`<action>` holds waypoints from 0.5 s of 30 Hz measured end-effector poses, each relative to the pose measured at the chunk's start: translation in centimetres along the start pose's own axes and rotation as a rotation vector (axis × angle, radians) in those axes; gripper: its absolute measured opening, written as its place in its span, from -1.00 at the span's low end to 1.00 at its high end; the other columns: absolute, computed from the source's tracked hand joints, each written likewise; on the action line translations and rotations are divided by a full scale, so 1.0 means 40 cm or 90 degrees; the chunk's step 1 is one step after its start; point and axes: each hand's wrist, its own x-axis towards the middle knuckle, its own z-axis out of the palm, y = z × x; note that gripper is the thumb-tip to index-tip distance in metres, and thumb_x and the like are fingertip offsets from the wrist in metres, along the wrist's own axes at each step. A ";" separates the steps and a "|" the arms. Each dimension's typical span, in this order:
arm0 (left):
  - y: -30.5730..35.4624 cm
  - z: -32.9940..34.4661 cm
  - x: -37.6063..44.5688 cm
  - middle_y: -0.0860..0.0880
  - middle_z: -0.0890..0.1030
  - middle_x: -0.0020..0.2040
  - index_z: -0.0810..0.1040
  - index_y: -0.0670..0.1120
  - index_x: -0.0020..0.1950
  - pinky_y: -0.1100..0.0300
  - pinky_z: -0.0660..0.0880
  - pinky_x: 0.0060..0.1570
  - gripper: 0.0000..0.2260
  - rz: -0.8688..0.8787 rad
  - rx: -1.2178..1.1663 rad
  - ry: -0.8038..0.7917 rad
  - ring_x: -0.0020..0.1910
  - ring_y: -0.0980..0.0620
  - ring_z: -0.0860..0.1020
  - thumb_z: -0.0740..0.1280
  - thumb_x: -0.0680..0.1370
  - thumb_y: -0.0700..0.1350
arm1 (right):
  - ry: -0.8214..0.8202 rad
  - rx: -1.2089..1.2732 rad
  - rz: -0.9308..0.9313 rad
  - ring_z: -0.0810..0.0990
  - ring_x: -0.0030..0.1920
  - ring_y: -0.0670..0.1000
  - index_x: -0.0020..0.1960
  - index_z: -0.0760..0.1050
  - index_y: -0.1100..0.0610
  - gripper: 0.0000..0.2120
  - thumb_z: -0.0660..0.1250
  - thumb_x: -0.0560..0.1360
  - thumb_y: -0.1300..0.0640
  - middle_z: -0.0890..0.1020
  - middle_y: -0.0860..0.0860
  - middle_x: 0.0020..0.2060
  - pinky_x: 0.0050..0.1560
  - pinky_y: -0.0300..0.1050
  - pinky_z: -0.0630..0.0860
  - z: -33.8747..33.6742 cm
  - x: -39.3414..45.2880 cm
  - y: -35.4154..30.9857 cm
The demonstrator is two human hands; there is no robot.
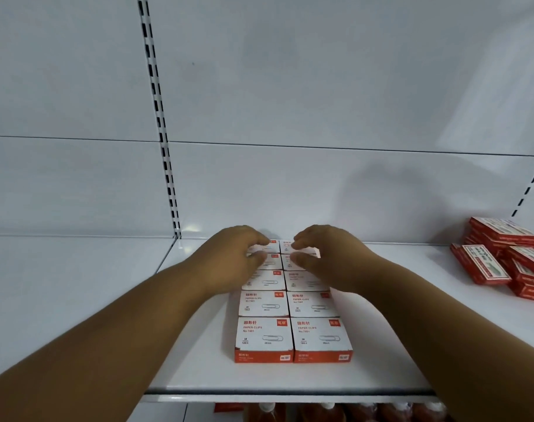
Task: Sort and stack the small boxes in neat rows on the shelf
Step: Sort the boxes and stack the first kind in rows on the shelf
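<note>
Several white-and-orange paper clip boxes (264, 338) lie flat on the white shelf (198, 370) in two neat columns running from the front toward the back wall. My left hand (235, 257) is over the back of the left column, its curled fingers and thumb pinching a box near the far end. Mirroring it on the right column, my right hand (326, 255) pinches a far box (290, 248) with curled fingers. Both hands hide parts of the rear boxes.
A loose pile of red flat boxes (503, 257) sits at the right end of the shelf. A slotted upright (162, 132) runs up the back wall left of centre. Orange items (366, 412) show on the shelf below.
</note>
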 end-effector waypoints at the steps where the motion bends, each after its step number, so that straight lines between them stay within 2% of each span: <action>1: 0.002 0.000 0.013 0.08 0.47 0.37 0.51 0.00 0.37 0.27 0.30 0.22 -0.69 -0.003 0.014 -0.006 0.35 0.07 0.41 0.22 0.65 -0.02 | -0.001 -0.013 0.002 0.46 0.30 -0.06 0.30 0.54 0.00 -0.64 0.26 0.57 -0.11 0.51 -0.12 0.33 0.30 -0.14 0.39 0.001 0.007 -0.003; 3: 0.006 0.010 0.031 0.02 0.52 0.34 0.57 -0.04 0.30 0.21 0.36 0.27 -0.72 -0.012 0.032 -0.044 0.31 0.02 0.46 0.20 0.65 -0.04 | -0.027 -0.036 0.012 0.52 0.24 0.01 0.22 0.58 0.09 -0.66 0.22 0.59 -0.07 0.58 -0.02 0.25 0.28 -0.05 0.44 0.015 0.017 -0.006; 6: -0.006 0.036 0.040 0.00 0.63 0.12 0.65 -0.05 0.09 0.04 0.49 0.16 -0.79 -0.011 0.036 -0.069 0.12 -0.01 0.56 0.24 0.61 -0.07 | -0.035 -0.037 0.019 0.56 0.13 0.05 0.10 0.60 0.15 -0.70 0.25 0.57 -0.04 0.62 0.03 0.12 0.18 0.00 0.49 0.040 0.022 0.005; 10: -0.016 0.047 0.038 0.05 0.62 0.18 0.65 0.01 0.17 0.07 0.47 0.21 -0.78 -0.007 0.006 -0.028 0.18 0.05 0.54 0.31 0.58 -0.04 | -0.002 0.010 0.024 0.53 0.21 -0.04 0.20 0.59 0.04 -0.71 0.32 0.54 -0.05 0.59 -0.09 0.21 0.26 -0.11 0.43 0.044 0.027 0.015; 15: -0.018 0.051 0.037 0.02 0.64 0.14 0.67 -0.05 0.11 0.06 0.47 0.18 -0.81 0.008 -0.010 -0.020 0.15 0.03 0.55 0.31 0.58 -0.08 | 0.013 0.013 0.011 0.55 0.13 0.00 0.06 0.61 0.14 -0.73 0.29 0.55 -0.02 0.62 -0.01 0.11 0.19 -0.03 0.47 0.059 0.028 0.023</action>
